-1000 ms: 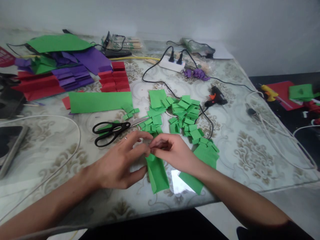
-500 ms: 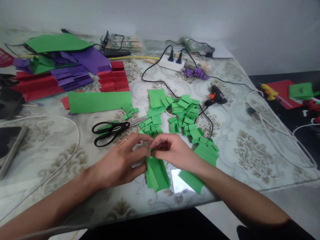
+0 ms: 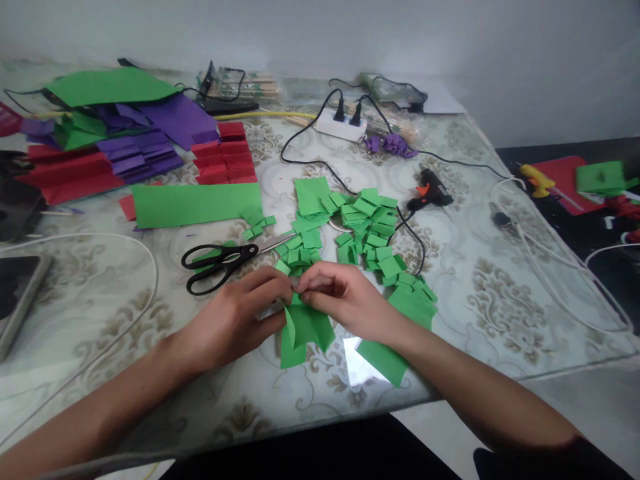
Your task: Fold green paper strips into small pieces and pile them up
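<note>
A white power strip [image 3: 340, 129] holds 2 plugs [image 3: 355, 115].

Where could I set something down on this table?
Right of the cut green pieces, between the black glue gun and the right forearm; also left, between the tablet-like device and curved white cable. Crowded: beyond the left hand, with scissors and coloured paper.

We count two hands [image 3: 235, 320] [image 3: 347, 300], one pair of scissors [image 3: 247, 253], two glue guns [image 3: 433, 190] [image 3: 539, 180] — one black, one yellow — one power strip [image 3: 337, 127] and two inserted plugs [image 3: 341, 111] [image 3: 356, 115]; green paper pieces [image 3: 311, 323] overlap beyond exact counting.
</note>
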### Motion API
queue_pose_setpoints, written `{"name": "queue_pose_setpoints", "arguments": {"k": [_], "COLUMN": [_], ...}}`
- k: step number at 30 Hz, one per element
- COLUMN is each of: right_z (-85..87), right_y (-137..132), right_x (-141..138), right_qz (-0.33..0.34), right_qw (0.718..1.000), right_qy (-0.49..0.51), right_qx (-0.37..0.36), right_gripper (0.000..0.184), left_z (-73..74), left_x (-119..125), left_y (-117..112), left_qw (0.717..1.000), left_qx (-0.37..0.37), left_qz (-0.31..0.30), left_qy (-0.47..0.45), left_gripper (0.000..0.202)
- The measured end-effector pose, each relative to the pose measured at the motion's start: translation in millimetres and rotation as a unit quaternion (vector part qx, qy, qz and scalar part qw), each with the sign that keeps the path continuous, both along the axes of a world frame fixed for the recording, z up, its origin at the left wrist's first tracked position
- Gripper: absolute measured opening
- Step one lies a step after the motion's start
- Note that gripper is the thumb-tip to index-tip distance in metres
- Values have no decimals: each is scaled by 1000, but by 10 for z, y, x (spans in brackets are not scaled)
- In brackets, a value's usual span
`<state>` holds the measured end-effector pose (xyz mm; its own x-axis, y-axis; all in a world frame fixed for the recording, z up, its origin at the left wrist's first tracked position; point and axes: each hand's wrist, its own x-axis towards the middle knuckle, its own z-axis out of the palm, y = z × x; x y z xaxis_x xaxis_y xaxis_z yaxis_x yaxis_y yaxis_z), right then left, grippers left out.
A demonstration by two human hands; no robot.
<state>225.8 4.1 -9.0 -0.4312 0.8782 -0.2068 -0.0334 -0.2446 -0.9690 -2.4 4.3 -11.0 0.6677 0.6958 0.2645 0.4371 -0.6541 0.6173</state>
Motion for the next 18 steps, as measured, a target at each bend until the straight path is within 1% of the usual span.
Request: {"name": "queue_pose_setpoints", "arguments": {"k": [2, 5, 7, 9, 10, 13, 15, 18], "right_z": [39, 70, 69, 62, 59, 48, 35, 5], "right_y": [10, 19, 10, -13, -26, -61, -71, -71], "right_x": [12, 34, 50, 61, 65, 62, 54, 47], "right_qz": [4, 0, -7, -8, -7, 0, -5, -17], "right_qw": [1000, 999, 999, 995, 988, 958, 941, 929], "right_qy": [-21, -41, -43, -65, -85, -131, -143, -150], "right_qx": [9, 6, 22, 81, 127, 256, 306, 339], "right_gripper": [11, 23, 28, 27, 26, 24, 20, 18], "left_z": [13, 35, 51, 70, 82, 119, 132, 109], "left_x": [-14, -32, -35, -30, -25, -9, -4, -14], "left_y": [-1, -4, -3, 0, 2, 7, 9, 9], "left_qw": [1000, 1000, 999, 998, 997, 997, 997, 997], "left_qx": [-9, -20, -25, -26, -24, -10, 4, 19], "left_qz": [3, 15, 27, 34, 36, 39, 40, 37], "left_qy": [-4, -11, -27, -47, -56, -65, -66, -68], "left_gripper": [17, 18, 19, 19, 18, 15, 14, 16]}}
